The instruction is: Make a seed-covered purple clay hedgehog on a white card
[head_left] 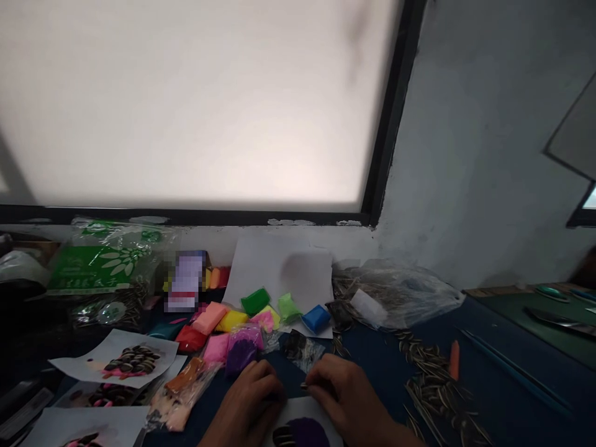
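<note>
My right fingers (321, 380) pinch a small seed (304, 386) by the paper (298, 406) bearing purple clay (308, 433), towards the table's (377, 357) near edge. My left fingers (263, 377) curl at its left side; whether they grip, I can't tell. Loose sunflower seeds (433, 385) lie rightward.

Worktop (384, 366) appeared dark blue in dim light: coloured packets (233, 321) lay toward back edge, seeds (433, 379) toward right, papers (116, 343) toward front-left corner.

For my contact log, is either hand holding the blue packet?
No, the blue packet lies on the white sheet, apart from the left hand and right hand.
</note>
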A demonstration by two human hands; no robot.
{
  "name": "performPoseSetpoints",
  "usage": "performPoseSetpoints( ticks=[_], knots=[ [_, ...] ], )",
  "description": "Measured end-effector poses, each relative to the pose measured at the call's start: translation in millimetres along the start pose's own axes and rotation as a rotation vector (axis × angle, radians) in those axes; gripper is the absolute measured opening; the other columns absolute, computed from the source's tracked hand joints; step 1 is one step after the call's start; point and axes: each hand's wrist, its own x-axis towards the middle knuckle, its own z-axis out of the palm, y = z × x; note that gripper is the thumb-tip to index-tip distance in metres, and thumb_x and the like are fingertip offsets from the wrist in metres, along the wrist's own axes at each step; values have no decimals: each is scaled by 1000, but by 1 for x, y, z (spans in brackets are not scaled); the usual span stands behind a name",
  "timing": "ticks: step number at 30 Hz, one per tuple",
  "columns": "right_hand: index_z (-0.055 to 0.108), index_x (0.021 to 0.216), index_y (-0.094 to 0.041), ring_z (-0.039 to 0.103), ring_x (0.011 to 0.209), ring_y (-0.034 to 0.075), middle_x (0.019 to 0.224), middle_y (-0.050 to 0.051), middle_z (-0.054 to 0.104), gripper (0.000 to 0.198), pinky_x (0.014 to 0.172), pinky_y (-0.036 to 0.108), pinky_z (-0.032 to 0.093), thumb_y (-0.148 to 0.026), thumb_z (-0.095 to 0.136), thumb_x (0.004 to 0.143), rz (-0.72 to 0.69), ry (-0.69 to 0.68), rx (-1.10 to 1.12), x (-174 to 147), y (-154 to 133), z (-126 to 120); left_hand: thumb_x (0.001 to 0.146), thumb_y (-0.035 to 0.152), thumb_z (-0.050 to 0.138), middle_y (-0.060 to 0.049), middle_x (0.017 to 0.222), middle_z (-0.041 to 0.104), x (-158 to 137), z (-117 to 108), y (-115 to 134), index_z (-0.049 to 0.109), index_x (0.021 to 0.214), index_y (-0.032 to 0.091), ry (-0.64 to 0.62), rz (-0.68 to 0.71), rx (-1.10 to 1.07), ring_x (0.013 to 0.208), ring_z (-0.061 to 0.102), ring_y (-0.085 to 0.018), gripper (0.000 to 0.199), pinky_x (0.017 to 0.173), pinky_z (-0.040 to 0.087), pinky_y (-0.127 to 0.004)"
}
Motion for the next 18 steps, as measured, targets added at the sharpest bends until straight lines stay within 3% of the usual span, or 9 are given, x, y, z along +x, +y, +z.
performPoseSetpoints(
  ticks=[9,13,18],
  knots=[
    [76,99,-17,68,90,22,100,9,71,26,72,26,43,-10,51,96,215,-153,-455,14,-2,-52,89,11,48,-4,85,62,2,-1,3,63,79,21,-4,11,62,81,60,-19,20,71,43,-27],
    [76,106,-13,66,90,24,103,14,68,37,71,28,42,-4,41,97,240,-124,-511,17,7,-47,92,12,46,-4,86,63,2,-3,4,63,80,21,-4,24,86,82,62,-19,23,74,45,-27],
    [73,114,-14,63,99,26,109,15,66,38,74,29,42,1,47,90,224,-142,-514,17,15,-38,89,8,47,-4,86,65,1,-4,3,63,81,22,-8,46,122,82,62,-18,22,75,46,-25]
  ],
)
